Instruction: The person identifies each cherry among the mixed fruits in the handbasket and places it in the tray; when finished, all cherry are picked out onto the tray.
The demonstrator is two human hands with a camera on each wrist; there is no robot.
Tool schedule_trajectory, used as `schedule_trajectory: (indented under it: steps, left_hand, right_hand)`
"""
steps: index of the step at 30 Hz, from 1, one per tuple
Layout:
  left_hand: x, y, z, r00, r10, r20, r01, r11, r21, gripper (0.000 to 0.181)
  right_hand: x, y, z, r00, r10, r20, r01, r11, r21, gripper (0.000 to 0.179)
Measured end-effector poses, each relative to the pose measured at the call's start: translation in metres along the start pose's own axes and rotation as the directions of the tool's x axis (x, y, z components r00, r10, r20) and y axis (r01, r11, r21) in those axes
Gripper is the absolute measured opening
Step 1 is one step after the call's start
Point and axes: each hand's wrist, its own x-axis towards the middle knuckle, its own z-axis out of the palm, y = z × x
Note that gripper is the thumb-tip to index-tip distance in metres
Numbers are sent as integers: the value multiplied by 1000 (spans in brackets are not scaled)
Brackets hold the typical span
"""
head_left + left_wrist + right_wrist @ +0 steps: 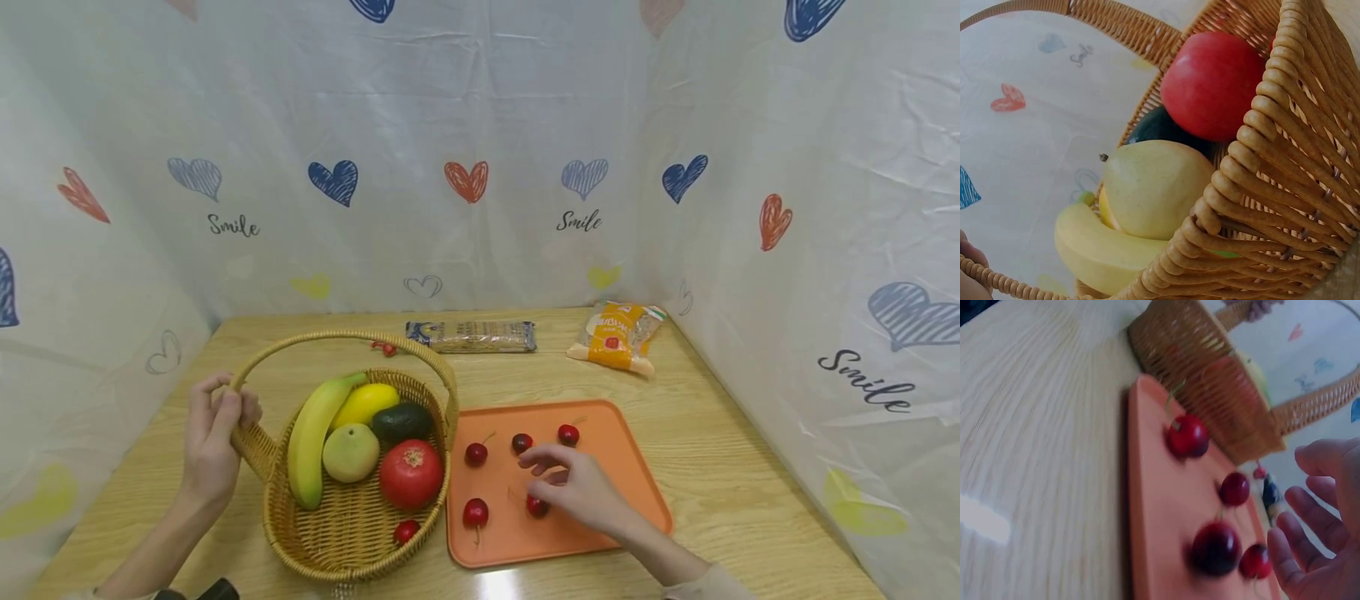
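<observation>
My left hand (213, 437) grips the handle of a wicker basket (352, 575) at its left side. Inside the basket lie a banana (309, 442), a yellow lemon-like fruit (367, 403), a dark green avocado (402, 422), a pale green fruit (351, 453), a round red fruit (411, 475) and one cherry (406, 532). Over the orange tray (555, 546) my right hand (581, 492) hovers, fingers loosely bent, holding nothing. Several cherries lie spread on the tray, including a cherry (537, 505) partly hidden under that hand and a stemmed cherry (1188, 435) near the tray's edge.
Along the back of the wooden table (720, 467) lie a long clear-wrapped packet (472, 336) and an orange-and-clear bag (618, 336). Small red items (387, 348) show behind the basket handle. Printed curtains (487, 100) enclose the table at the back and sides.
</observation>
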Motion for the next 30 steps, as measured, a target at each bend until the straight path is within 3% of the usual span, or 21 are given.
schedule_trajectory:
  steps: [9,17,24,30]
  left_hand:
    - [-4,4,-6,1000,14,-13,-14,1000,-1,23]
    - [-7,8,-6,999,-11,-38,12,1000,24,22]
    - [-4,11,0,998,-30,-51,32,998,49,19]
    - [0,11,9,999,-34,-26,36,997,70,16]
  right_hand:
    - [19,-45,42,978,-190,87,173,970,170,32]
    - [32,-74,79,950,-271,156,235,947,217,31]
    - [51,-93,97,936,-275,220,231,951,205,28]
    - [63,-99,98,933,-288,213,255,952,171,29]
